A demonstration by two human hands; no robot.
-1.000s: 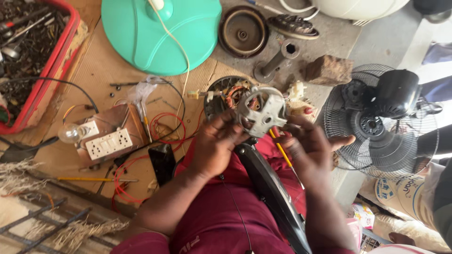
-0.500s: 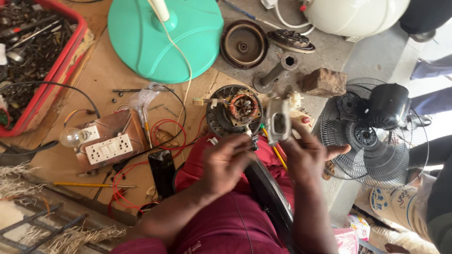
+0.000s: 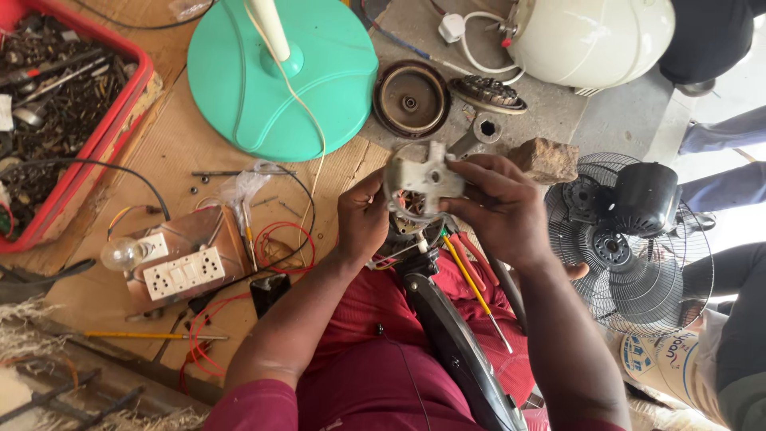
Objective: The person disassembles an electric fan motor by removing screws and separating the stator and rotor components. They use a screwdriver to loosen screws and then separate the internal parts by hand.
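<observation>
My left hand (image 3: 363, 219) and my right hand (image 3: 499, 207) together hold a small fan motor (image 3: 423, 187) over my lap, its grey metal end cover turned up and copper windings showing underneath. The left hand grips its left side, the right hand wraps over the top and right side. A thin wire loops around the cover. A black curved fan stand part (image 3: 455, 343) lies along my red-clothed lap below the motor. A yellow-handled screwdriver (image 3: 475, 291) rests by my right wrist.
A teal round fan base (image 3: 275, 76) lies ahead, with a rusty round cover (image 3: 411, 100) and a white tank (image 3: 590, 40) beyond. A wooden socket board with a bulb (image 3: 179, 263) sits left. A red tray of scrap parts (image 3: 56, 104) is far left; a caged fan (image 3: 630, 239) right.
The motor has been lifted and turned so the grey end cover faces up again. Both hands have closed around it, the right hand shifting over its top.
</observation>
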